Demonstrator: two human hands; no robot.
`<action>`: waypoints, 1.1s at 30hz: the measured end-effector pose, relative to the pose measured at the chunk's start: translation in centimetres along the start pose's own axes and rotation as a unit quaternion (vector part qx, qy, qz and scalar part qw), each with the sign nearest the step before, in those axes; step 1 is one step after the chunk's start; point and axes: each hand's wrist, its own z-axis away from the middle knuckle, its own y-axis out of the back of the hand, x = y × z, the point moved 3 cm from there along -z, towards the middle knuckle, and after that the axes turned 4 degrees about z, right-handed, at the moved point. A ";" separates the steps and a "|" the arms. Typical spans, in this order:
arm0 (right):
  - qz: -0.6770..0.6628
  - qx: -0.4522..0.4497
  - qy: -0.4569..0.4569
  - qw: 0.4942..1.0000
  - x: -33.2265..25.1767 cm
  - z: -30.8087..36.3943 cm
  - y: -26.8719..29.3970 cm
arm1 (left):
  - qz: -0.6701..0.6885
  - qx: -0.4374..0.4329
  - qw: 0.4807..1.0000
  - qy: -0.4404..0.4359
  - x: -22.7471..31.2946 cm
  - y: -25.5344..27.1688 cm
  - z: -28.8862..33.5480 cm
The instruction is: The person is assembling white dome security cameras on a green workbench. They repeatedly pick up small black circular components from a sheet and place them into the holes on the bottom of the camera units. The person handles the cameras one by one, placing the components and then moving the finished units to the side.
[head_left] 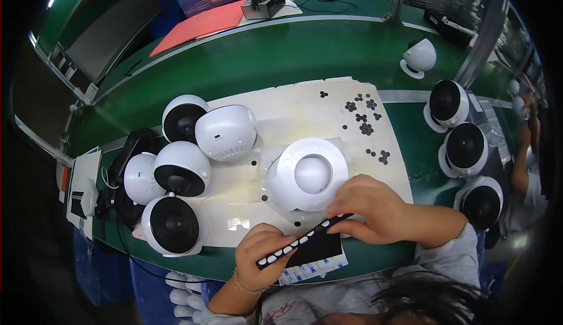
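Between my two hands stretches a narrow black strip [305, 240] with a row of white round spots along it. My left hand [256, 257] pinches its lower left end. Fingers of my right hand [372, 207] close on its upper right end. Just beyond the strip, a white round camera housing [281, 185] lies with its ring-shaped base [337, 172] facing up; the right hand is close beside that ring. Under the strip are a black sheet [319, 247] and a white sheet with blue print [316, 269], partly hidden by the strip and hands.
Several white camera housings with black fronts [175, 225] cluster on the left of the pale board [281, 108]. Small black discs [366, 128] lie scattered at its right. More cameras [466, 145] line the right edge. Dark cables [117, 207] lie far left. Another person's arm [522, 155] shows at right.
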 end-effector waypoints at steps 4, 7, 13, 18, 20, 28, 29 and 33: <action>-0.030 -0.038 -0.051 0.998 0.0 0.3 0.3 | 0.002 0.005 1.000 -0.008 -0.1 -0.2 -0.1; 0.004 -0.027 0.012 1.000 0.5 0.8 0.8 | 0.010 0.021 1.000 0.010 -0.3 -0.7 0.0; -0.070 0.050 0.041 0.995 0.9 -0.1 2.2 | 0.036 0.073 0.995 0.062 -0.6 -0.2 0.5; -0.091 -0.007 -0.100 0.991 0.5 0.3 1.8 | 0.041 0.061 0.997 0.020 -0.6 -0.3 0.4; -0.067 -0.023 -0.104 0.992 0.3 0.3 1.7 | 0.026 0.051 0.998 0.012 -0.5 -0.3 0.2; 0.041 0.055 0.049 0.996 0.2 -0.1 3.3 | 0.047 0.092 0.991 0.080 -0.8 -0.3 0.6; 0.027 0.079 0.036 0.996 0.3 -0.2 3.5 | 0.047 0.091 0.991 0.088 -0.8 -0.3 0.6; -0.054 0.058 0.033 0.996 -0.7 -0.6 1.1 | -0.004 0.031 0.998 0.056 -0.3 -0.6 -0.2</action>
